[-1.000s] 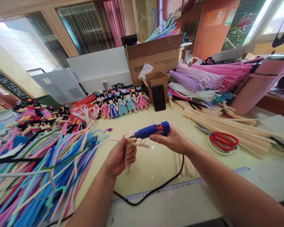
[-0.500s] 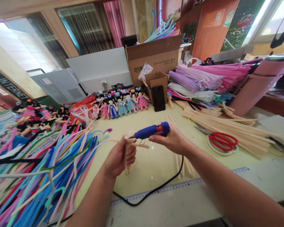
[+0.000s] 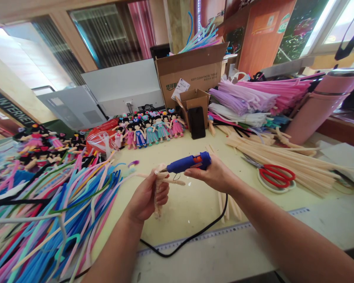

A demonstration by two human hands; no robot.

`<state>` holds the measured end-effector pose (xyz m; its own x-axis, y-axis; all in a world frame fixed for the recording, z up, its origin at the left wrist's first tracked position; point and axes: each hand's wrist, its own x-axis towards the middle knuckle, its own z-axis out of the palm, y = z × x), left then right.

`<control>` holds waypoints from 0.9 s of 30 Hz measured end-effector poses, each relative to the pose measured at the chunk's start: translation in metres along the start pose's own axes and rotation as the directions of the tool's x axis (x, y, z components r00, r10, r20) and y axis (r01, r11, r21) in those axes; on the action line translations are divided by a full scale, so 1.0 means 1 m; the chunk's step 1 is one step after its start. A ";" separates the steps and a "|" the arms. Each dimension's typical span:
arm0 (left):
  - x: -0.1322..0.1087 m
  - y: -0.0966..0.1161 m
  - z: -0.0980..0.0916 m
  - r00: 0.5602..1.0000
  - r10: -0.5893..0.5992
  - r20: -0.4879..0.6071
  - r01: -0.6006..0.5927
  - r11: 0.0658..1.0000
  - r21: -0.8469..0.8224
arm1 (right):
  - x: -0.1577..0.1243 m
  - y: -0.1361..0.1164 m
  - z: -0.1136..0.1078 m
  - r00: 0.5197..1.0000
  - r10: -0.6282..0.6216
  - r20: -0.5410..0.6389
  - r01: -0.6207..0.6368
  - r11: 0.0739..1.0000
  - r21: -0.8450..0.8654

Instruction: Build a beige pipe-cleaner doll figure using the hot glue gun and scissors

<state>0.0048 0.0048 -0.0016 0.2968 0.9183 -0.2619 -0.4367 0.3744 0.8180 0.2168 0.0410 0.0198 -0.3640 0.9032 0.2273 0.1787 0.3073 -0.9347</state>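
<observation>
Glare whitens the upper-right window (image 3: pixel 338 32); edges seem stretched and blurred.

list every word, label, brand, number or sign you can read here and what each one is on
"SOFT CLEAN FACIAL TISSUE": large cardboard box
"R-INTERNET": dark sign, cut off at the picture's left edge
Probably "03": round green sticker
Too small or blurred: Chinese characters on the box, the white label partly over them, the orange poster, the ruler's numbers, the glue gun's markings
</observation>
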 end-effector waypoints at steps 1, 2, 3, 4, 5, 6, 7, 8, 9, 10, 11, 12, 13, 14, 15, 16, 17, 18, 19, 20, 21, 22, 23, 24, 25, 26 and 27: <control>0.000 0.000 0.000 1.000 0.001 -0.002 -0.001 1.000 0.001 | 0.000 0.000 0.000 1.000 -0.002 0.003 0.002 1.000 0.004; 0.000 0.000 0.000 1.000 0.001 -0.003 -0.001 1.000 0.002 | 0.000 0.000 0.000 1.000 -0.003 0.008 0.003 1.000 0.009; 0.000 0.000 0.000 1.000 0.000 -0.004 0.000 1.000 0.002 | 0.000 -0.001 0.000 1.000 -0.003 0.011 0.003 1.000 0.013; 0.000 0.001 0.001 1.000 -0.001 -0.006 0.001 1.000 0.001 | 0.000 -0.001 0.001 1.000 -0.003 0.013 0.003 1.000 0.013; 0.000 0.001 0.001 1.000 -0.002 -0.008 0.002 1.000 -0.001 | 0.000 -0.001 0.001 1.000 -0.002 0.012 0.002 1.000 0.011; 0.000 0.001 0.001 1.000 -0.004 -0.011 0.004 1.000 -0.003 | -0.001 0.000 0.001 1.000 -0.003 0.009 0.003 1.000 0.007; 0.000 0.001 0.001 1.000 -0.005 -0.012 0.005 1.000 -0.004 | -0.001 0.000 0.002 1.000 -0.005 0.005 0.005 1.000 0.002; 0.000 0.001 0.001 1.000 -0.006 -0.012 0.006 1.000 -0.004 | -0.001 0.000 0.002 1.000 -0.009 0.000 0.009 1.000 -0.003; 0.000 0.001 0.001 1.000 -0.008 -0.010 0.008 1.000 -0.004 | -0.002 0.000 0.002 1.000 -0.016 -0.003 0.016 1.000 -0.006; 0.000 0.001 0.001 1.000 -0.010 -0.005 0.010 1.000 -0.005 | -0.002 0.000 0.002 1.000 -0.024 -0.005 0.024 1.000 -0.004; 0.000 0.001 0.001 1.000 -0.011 0.002 0.011 1.000 -0.009 | -0.002 0.000 0.002 0.999 -0.032 -0.007 0.032 0.999 0.002; 0.000 0.001 0.001 1.000 -0.011 0.011 0.011 1.000 -0.017 | -0.002 0.000 0.001 0.999 -0.038 -0.009 0.038 0.999 0.013; 0.000 0.002 0.001 1.000 -0.009 0.021 0.010 1.000 -0.029 | -0.001 0.000 0.000 0.999 -0.042 -0.010 0.042 0.999 0.028; -0.001 0.002 0.000 0.999 -0.006 0.032 0.007 0.999 -0.043 | -0.001 -0.001 -0.002 0.999 -0.045 -0.007 0.045 0.998 0.048; -0.001 0.002 0.000 0.999 -0.003 0.045 0.005 0.998 -0.059 | 0.000 -0.002 -0.004 0.999 -0.046 0.001 0.046 0.997 0.066; -0.001 0.003 -0.001 0.998 -0.001 0.060 0.006 0.997 -0.074 | 0.000 -0.002 -0.006 0.999 -0.049 0.012 0.048 0.996 0.080; -0.001 0.003 -0.001 0.997 -0.003 0.078 0.009 0.996 -0.087 | 0.001 -0.002 -0.008 0.998 -0.053 0.024 0.051 0.995 0.090; -0.001 0.003 -0.002 0.995 -0.006 0.096 0.015 0.995 -0.099 | 0.001 -0.002 -0.011 0.998 -0.056 0.037 0.053 0.994 0.092; -0.001 0.003 -0.002 0.994 -0.010 0.111 0.023 0.994 -0.109 | 0.001 -0.003 -0.013 0.997 -0.058 0.045 0.054 0.995 0.087; -0.001 0.004 -0.002 0.992 -0.016 0.123 0.030 0.993 -0.118 | 0.002 -0.002 -0.014 0.997 -0.057 0.051 0.053 0.996 0.078; -0.001 0.004 -0.002 0.991 -0.021 0.131 0.037 0.992 -0.124 | 0.002 -0.002 -0.016 0.997 -0.055 0.056 0.051 0.996 0.069; -0.001 0.004 -0.003 0.991 -0.025 0.134 0.043 0.991 -0.130 | 0.002 -0.002 -0.017 0.997 -0.051 0.061 0.048 0.997 0.061; -0.001 0.004 -0.003 0.990 -0.028 0.135 0.046 0.990 -0.133 | 0.002 -0.002 -0.018 0.997 -0.048 0.068 0.044 0.997 0.057; -0.001 0.004 -0.003 0.990 -0.031 0.136 0.049 0.990 -0.135 | 0.002 -0.002 -0.018 0.996 -0.045 0.075 0.041 0.998 0.056; -0.001 0.004 -0.003 0.990 -0.034 0.138 0.052 0.990 -0.134 | 0.001 -0.003 -0.018 0.996 -0.045 0.080 0.040 0.997 0.059; -0.001 0.004 -0.003 0.989 -0.036 0.141 0.055 0.990 -0.133 | 0.001 -0.003 -0.018 0.996 -0.044 0.081 0.039 0.997 0.063; -0.002 0.004 -0.003 0.989 -0.037 0.143 0.057 0.990 -0.132 | 0.001 -0.003 -0.017 0.996 -0.044 0.080 0.039 0.997 0.065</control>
<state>0.0001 0.0054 0.0010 0.4312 0.8759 -0.2165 -0.5273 0.4394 0.7272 0.2314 0.0464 0.0280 -0.4432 0.8620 0.2461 0.1044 0.3223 -0.9409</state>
